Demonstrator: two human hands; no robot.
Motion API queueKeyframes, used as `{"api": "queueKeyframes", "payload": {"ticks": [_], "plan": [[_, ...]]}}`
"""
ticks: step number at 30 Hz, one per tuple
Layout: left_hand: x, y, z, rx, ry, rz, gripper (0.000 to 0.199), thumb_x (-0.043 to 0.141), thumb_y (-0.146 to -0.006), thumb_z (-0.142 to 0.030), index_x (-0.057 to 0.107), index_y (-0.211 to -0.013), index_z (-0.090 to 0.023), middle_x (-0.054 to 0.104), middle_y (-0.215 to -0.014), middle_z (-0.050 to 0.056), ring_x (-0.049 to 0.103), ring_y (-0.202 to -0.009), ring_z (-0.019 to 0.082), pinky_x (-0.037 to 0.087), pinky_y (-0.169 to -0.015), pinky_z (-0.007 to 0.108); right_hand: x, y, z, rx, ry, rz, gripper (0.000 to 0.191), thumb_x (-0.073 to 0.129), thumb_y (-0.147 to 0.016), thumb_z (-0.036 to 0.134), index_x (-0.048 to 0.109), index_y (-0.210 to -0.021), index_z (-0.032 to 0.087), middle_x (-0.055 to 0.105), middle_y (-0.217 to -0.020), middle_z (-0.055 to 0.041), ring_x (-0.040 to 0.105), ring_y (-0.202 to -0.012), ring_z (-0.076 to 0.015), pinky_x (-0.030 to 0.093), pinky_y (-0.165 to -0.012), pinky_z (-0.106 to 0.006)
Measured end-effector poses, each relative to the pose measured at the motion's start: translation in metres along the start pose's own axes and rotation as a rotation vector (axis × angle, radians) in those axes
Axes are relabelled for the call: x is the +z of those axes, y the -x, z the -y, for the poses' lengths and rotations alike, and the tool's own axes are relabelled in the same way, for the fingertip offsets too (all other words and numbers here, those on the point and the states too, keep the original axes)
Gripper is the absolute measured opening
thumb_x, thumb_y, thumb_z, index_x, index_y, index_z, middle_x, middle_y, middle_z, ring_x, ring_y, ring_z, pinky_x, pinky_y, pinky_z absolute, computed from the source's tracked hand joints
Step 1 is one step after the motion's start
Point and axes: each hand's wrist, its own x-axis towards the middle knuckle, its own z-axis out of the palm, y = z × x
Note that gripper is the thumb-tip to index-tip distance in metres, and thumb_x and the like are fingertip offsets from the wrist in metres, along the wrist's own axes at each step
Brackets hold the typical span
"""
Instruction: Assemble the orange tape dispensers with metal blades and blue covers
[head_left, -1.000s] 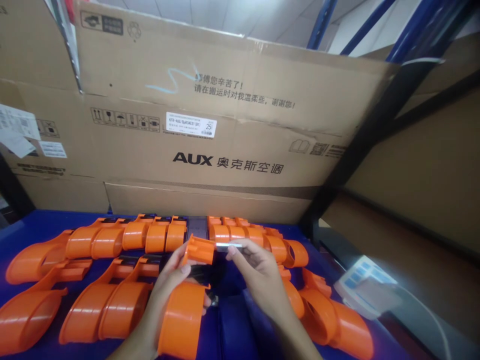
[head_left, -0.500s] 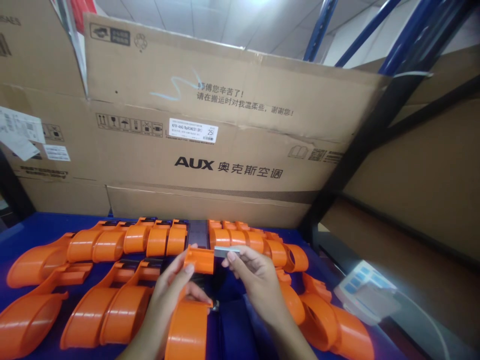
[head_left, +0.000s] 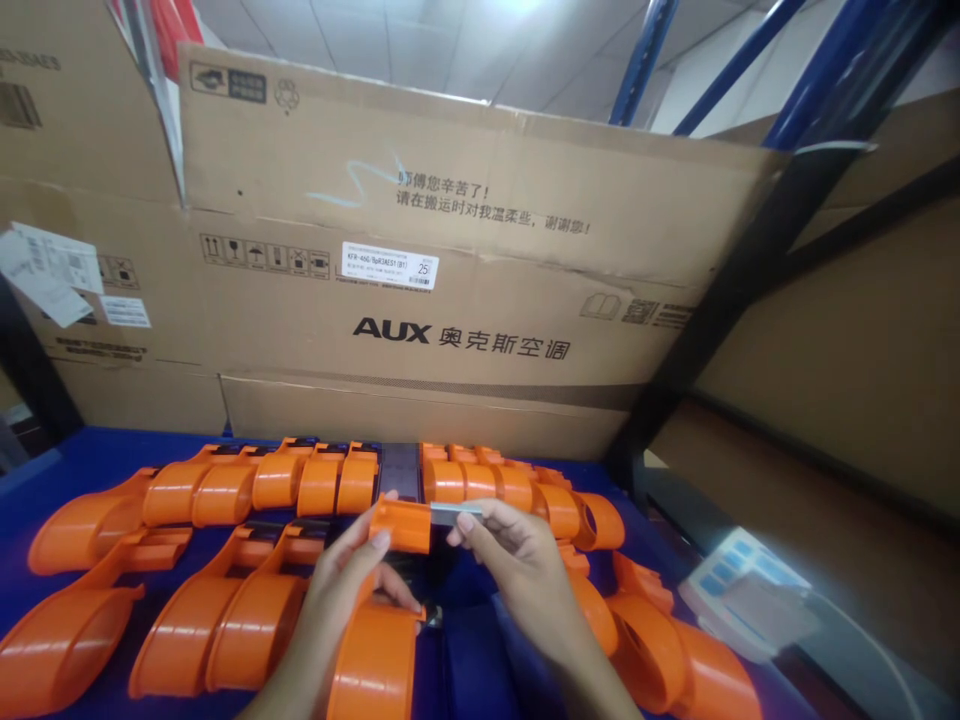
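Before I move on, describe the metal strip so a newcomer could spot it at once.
Start at the cardboard panel printed AUX, then drop to the right hand. Its fingertips pinch the strip at the end of the orange part in the left hand. The strip is straight and silvery grey, unlike the orange, curved pieces lying around.

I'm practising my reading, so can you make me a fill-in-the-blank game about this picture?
The left hand holds a shiny curved plastic part coloured ____.
The hand pinching a slim grey metal strip is the ____ one.
The tall brown cardboard shows three big black letters: ____.

Missing words: orange; right; AUX.
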Motion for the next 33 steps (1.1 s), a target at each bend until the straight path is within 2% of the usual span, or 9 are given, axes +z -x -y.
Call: {"api": "queueKeyframes", "payload": {"ticks": [4,10,16,18,20,22,28,30,33], "plan": [[0.000,-0.001,0.001,-0.018,-0.032,-0.022,0.126,0.078,-0.068,-0.071,0.024,-0.161,-0.005,0.073,-0.050,0.008,0.070,-0.045,0.027,0.051,-0.045,0.028,0.000,-0.001,0.000,0.014,-0.007,0.011,0.032,0.071,-0.093,0.047,0.075,-0.080,0.019,0.071,-0.075,-0.0022,0.054,-0.063,-0.0143,0.042,-0.060,-0.026],[-0.001,-0.001,0.006,0.041,-0.049,-0.042,0.110,0.074,-0.077,-0.067,0.033,-0.158,-0.005,0.073,-0.051,0.007,0.068,-0.045,0.024,0.051,-0.047,0.026,0.000,-0.001,-0.003,0.028,-0.014,0.032,0.034,0.073,-0.091,0.050,0.078,-0.082,0.018,0.075,-0.078,-0.0043,0.057,-0.065,-0.0149,0.045,-0.061,-0.026],[0.001,0.002,0.008,0.059,-0.066,-0.054,0.096,0.073,-0.083,-0.061,0.041,-0.155,-0.007,0.072,-0.052,0.005,0.067,-0.045,0.024,0.049,-0.047,0.027,0.008,-0.001,-0.006,0.021,-0.020,0.040,0.034,0.073,-0.091,0.051,0.079,-0.084,0.018,0.077,-0.082,-0.0056,0.066,-0.076,-0.0199,0.051,-0.068,-0.029],[0.003,0.005,0.010,0.084,-0.054,-0.065,0.087,0.068,-0.089,-0.058,0.043,-0.154,-0.006,0.074,-0.055,0.006,0.069,-0.050,0.024,0.052,-0.054,0.029,0.013,0.000,-0.008,0.008,-0.037,0.018,0.032,0.072,-0.091,0.050,0.080,-0.090,0.019,0.078,-0.089,-0.0061,0.070,-0.086,-0.0238,0.055,-0.078,-0.033],[0.005,0.008,0.012,0.126,-0.025,-0.068,0.078,0.063,-0.094,-0.054,0.045,-0.154,-0.007,0.077,-0.063,0.006,0.073,-0.061,0.024,0.055,-0.068,0.031,0.017,0.001,-0.010,-0.014,-0.045,-0.020,0.031,0.072,-0.092,0.049,0.080,-0.102,0.021,0.080,-0.101,-0.0075,0.071,-0.100,-0.0286,0.056,-0.091,-0.041],[0.005,0.010,0.015,0.167,-0.028,-0.075,0.074,0.063,-0.096,-0.051,0.045,-0.155,-0.011,0.079,-0.069,0.005,0.075,-0.072,0.024,0.054,-0.080,0.032,0.019,0.003,-0.012,-0.032,-0.016,-0.054,0.034,0.069,-0.093,0.049,0.079,-0.114,0.023,0.079,-0.110,-0.0078,0.070,-0.106,-0.0306,0.054,-0.098,-0.046],[-0.001,0.008,0.019,0.179,-0.097,-0.107,0.079,0.067,-0.093,-0.055,0.045,-0.157,-0.015,0.079,-0.070,0.003,0.075,-0.073,0.025,0.052,-0.085,0.034,0.017,0.008,-0.010,-0.020,0.085,-0.045,0.041,0.058,-0.099,0.054,0.078,-0.121,0.026,0.077,-0.085,-0.0033,0.071,-0.092,-0.0280,0.056,-0.095,-0.045],[0.000,0.009,0.019,0.162,-0.108,-0.072,0.082,0.068,-0.092,-0.056,0.043,-0.159,-0.015,0.078,-0.067,0.003,0.075,-0.072,0.026,0.052,-0.083,0.034,0.017,0.011,-0.007,-0.010,0.096,-0.034,0.045,0.056,-0.100,0.056,0.076,-0.126,0.026,0.079,-0.095,-0.0052,0.071,-0.101,-0.0292,0.053,-0.101,-0.047],[0.003,0.012,0.019,0.144,-0.127,-0.043,0.083,0.068,-0.092,-0.055,0.042,-0.159,-0.013,0.078,-0.066,0.003,0.076,-0.073,0.027,0.053,-0.084,0.036,0.018,0.016,-0.005,0.006,0.108,0.014,0.051,0.051,-0.102,0.058,0.068,-0.139,0.027,0.073,-0.131,-0.0084,0.064,-0.123,-0.0313,0.042,-0.114,-0.053]]}}
